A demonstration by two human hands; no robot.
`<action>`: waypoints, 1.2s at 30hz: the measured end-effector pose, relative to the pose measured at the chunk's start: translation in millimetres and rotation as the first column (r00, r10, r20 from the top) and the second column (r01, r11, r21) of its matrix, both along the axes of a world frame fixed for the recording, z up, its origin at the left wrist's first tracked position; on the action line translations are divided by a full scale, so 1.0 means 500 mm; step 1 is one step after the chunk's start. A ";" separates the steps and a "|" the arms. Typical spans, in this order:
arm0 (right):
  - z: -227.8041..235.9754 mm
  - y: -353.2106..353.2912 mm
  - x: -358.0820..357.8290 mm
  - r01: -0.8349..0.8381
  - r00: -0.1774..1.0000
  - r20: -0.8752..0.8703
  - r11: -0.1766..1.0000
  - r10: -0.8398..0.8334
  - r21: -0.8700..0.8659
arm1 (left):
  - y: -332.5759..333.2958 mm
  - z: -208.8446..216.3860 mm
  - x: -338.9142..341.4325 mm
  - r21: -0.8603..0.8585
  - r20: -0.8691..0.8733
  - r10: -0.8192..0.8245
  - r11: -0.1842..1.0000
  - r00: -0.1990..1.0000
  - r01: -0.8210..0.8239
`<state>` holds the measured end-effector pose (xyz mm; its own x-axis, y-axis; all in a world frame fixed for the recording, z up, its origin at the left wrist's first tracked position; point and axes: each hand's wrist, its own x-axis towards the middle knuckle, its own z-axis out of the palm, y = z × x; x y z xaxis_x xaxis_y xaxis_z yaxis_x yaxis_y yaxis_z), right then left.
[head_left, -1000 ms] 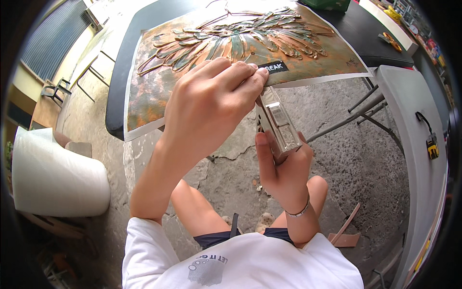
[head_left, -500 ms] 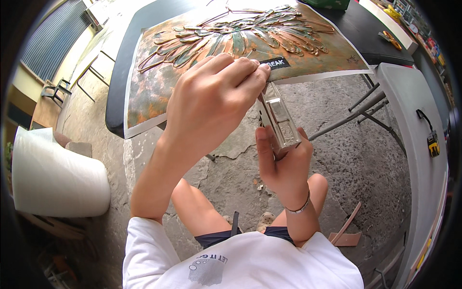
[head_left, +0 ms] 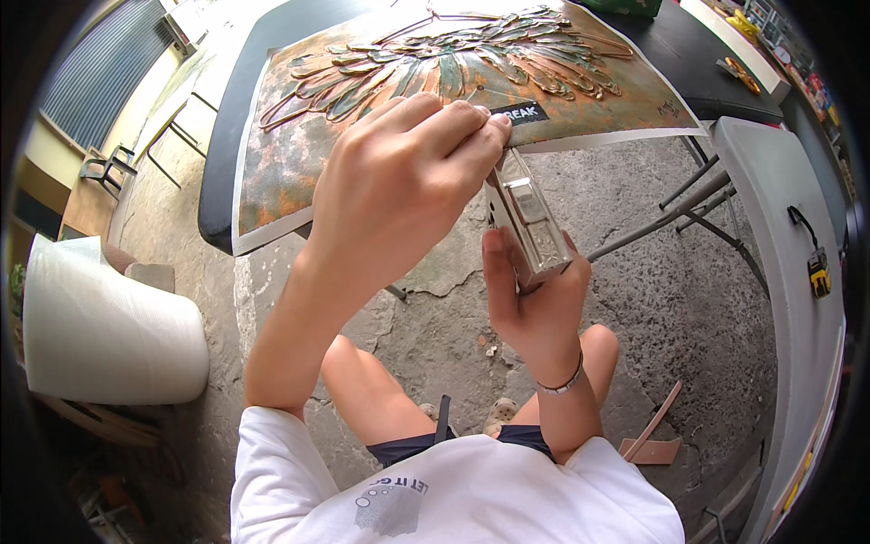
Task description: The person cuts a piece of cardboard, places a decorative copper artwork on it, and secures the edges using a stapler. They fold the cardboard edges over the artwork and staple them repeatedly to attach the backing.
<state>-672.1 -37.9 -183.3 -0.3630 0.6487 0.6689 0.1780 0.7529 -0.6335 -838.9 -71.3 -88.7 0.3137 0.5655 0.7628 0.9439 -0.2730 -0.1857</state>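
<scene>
My right hand [head_left: 544, 313] grips the lower part of a shiny silver box-shaped tool [head_left: 530, 213] with thumb and fingers around it. The tool is long and narrow, with a recessed channel along the face towards me; its exact kind does not show. At its upper end, my left hand [head_left: 408, 172] is closed in a pinch, and whatever lies between the fingertips is hidden. A black strip with white lettering [head_left: 526, 113] shows just beyond those fingertips. Behind the hands lies a canvas painting [head_left: 281, 172] with raised green and copper petal-like shapes, its near edge overhanging the table.
The painting rests on a black table [head_left: 217, 199] with folding metal legs. Orange-handled scissors [head_left: 743, 74] lie at the back right. A pale panel [head_left: 770, 181] stands on the right, with a yellow-black object [head_left: 818, 272] hanging there. A white wrap roll [head_left: 113, 326] stands left.
Both hands keep their hold, and the tool has shifted very slightly to the right. The black strip and the painting's right side also sit slightly further right in the view.
</scene>
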 end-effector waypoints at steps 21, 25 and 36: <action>-0.067 -0.009 0.271 0.474 0.848 -0.244 0.879 -0.471 -0.050 | 0.016 -0.006 0.005 0.053 0.050 -0.018 0.998 0.999 0.015; 0.091 0.022 0.450 0.748 0.613 0.035 0.594 -0.789 0.296 | 0.005 -0.019 -0.001 0.082 0.011 0.059 0.995 0.998 -0.060; 0.280 0.048 0.655 0.676 0.087 0.368 0.326 -0.926 0.660 | -0.027 -0.018 -0.033 0.205 -0.248 0.055 0.979 0.967 -0.004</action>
<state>-344.8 -13.9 -43.1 -0.0819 0.6757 0.7326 0.9881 -0.0410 0.1483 -855.6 -85.0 -97.9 0.4948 0.4202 0.7606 0.8669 -0.1783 -0.4655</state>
